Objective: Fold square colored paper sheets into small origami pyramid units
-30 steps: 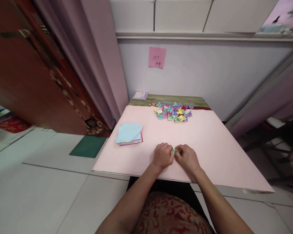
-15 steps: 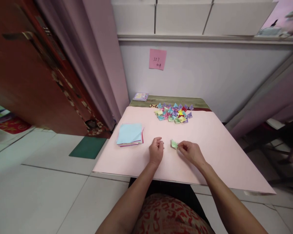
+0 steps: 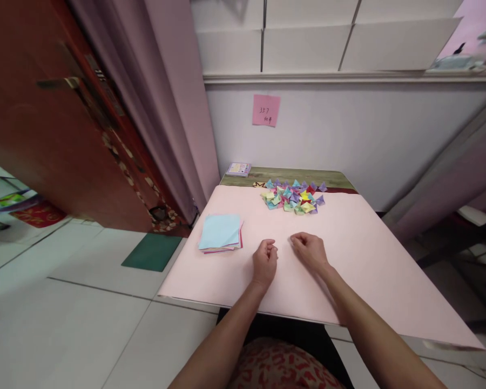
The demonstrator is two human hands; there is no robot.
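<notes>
My left hand [image 3: 264,261] rests on the pink table cover with its fingers loosely curled, and nothing shows in it. Just across from it is my right hand [image 3: 310,249], fingers drawn together and tips pointing left; no paper shows at them. Beyond both hands lies a heap of small folded paper pieces [image 3: 294,198] in blue, purple, yellow, green and red. A stack of square paper sheets [image 3: 221,231], light blue on top, sits to the left of my left hand. The inner side of my right fingers is partly hidden.
The pink-covered table [image 3: 360,265] stands against a white wall. At its back left corner is a small pile of cards [image 3: 239,169]. A pink note [image 3: 266,110] sticks to the wall. To the left are a curtain, a brown door [image 3: 28,119] and a green mat [image 3: 153,252].
The light green folded paper that my right fingers pinched no longer shows there. My right hand has moved slightly forward. My left hand keeps its pose, and the view has shifted a little.
</notes>
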